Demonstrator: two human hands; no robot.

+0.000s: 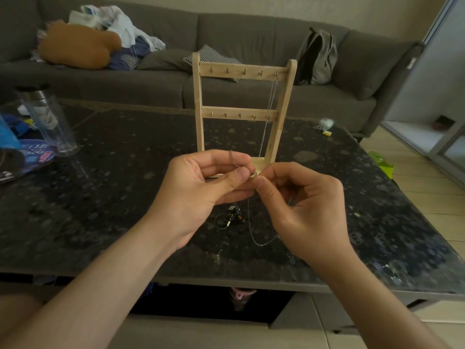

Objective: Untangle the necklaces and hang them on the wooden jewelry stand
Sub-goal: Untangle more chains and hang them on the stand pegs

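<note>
Left hand [201, 182] and right hand [302, 197] pinch the necklace clasp [254, 174] together (chain [249, 222] hangs free, likely avoiding tangles). Stand [242, 71]: 12 o'clock.

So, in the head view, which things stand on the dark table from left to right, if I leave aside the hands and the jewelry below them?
clear bottle → wooden jewelry stand → small white object
</note>
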